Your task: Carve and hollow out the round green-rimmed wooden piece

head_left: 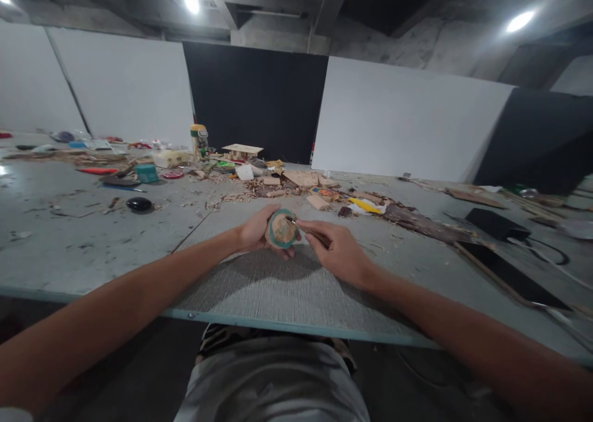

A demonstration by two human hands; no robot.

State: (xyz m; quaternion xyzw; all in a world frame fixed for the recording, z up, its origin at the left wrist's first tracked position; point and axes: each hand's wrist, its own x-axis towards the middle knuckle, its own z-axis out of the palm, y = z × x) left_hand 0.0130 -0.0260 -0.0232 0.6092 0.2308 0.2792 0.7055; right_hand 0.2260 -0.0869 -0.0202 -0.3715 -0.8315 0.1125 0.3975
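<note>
Two hands I watch: the left hand has its fingers clamped on a round disc above the counter; the right hand pinches a thin tool at the disc's face. With too strong pressing, it may slip off the disc and hurt the left fingers.

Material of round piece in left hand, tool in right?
Round piece: probably wood, matte; tan, rough-looking face within a teal, perhaps painted rim.
Tool: tip possibly metal, being thin and dark; brownish handle partly covered, material unclear.
</note>
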